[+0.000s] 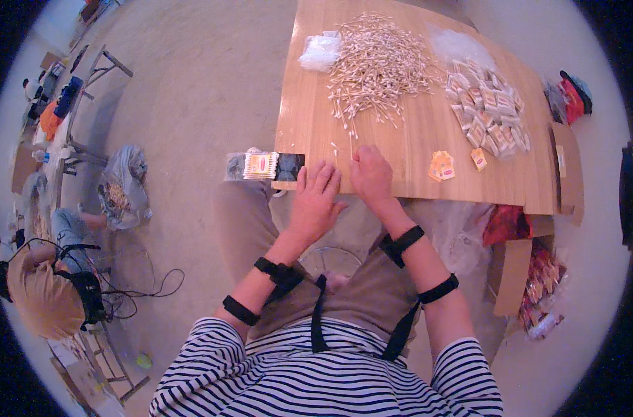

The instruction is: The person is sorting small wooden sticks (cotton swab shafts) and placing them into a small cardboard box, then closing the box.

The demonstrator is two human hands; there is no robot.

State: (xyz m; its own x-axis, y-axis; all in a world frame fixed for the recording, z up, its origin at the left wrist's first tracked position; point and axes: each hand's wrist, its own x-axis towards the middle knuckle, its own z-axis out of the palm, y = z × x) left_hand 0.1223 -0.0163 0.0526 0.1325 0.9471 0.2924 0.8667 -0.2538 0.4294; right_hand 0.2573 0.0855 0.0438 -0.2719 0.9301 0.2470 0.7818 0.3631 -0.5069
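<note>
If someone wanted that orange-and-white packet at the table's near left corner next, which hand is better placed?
Probably the left hand: it is right beside the black piece next to that packet. The right hand is farther off, beyond the left.

hands: 2, left hand point(318, 198), right hand point(373, 175), centre. black forearm straps point(439, 288): 4, 2 per arm. cotton swab heap point(379, 66): 1, upper centre; swabs in it too many to count. swab packet heap point(497, 104): 1, upper right; packets overlap, uncounted. lone swab packet point(261, 165): 1, left of centre. lone yellow card point(478, 159): 1, yellow card cluster point(440, 167): 1, right of centre; cluster cards overlap. co-worker point(45, 295): 1, lower left.
</note>
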